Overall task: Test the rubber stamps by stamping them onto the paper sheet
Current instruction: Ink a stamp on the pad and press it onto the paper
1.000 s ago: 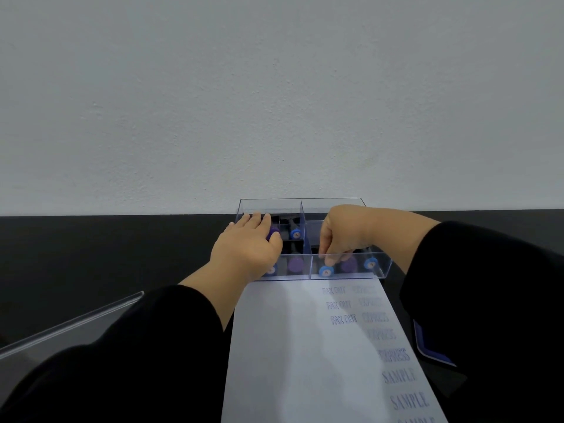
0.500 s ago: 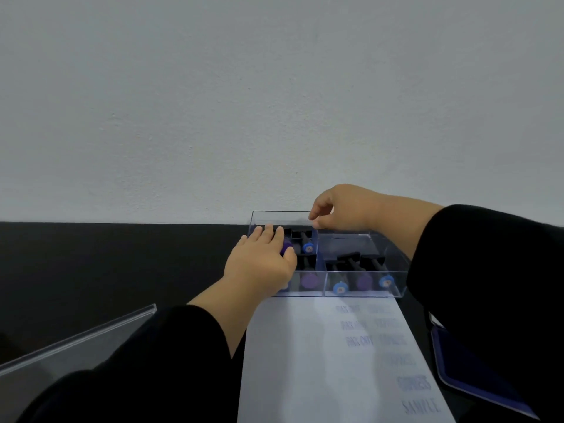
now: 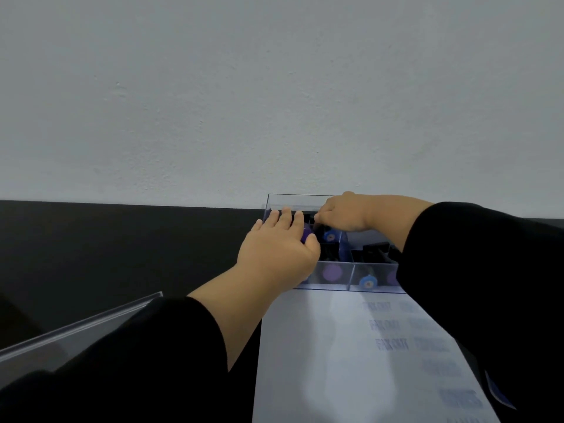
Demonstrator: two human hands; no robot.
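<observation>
A clear plastic box (image 3: 323, 289) with compartments stands on the black table at the far end of the paper sheet (image 3: 317, 361). It holds several rubber stamps with black bodies and purple (image 3: 332, 272) or blue (image 3: 367, 281) round ends. My left hand (image 3: 279, 248) rests on the box's left side with its fingers stretched out. Reaching into the back left compartment, my right hand (image 3: 343, 213) has its curled fingertips on a black stamp there. The paper's right side carries rows of blurred blue imprints (image 3: 392, 345).
A clear plastic lid (image 3: 76, 334) lies on the black table (image 3: 122, 245) at the lower left. A blue ink pad's corner (image 3: 498, 395) shows at the right, beside my sleeve. A pale wall rises directly behind the box.
My right hand left the front right compartment, rose over the box and came down into the back left compartment. The left hand stayed on the box. The camera tilted and shifted.
</observation>
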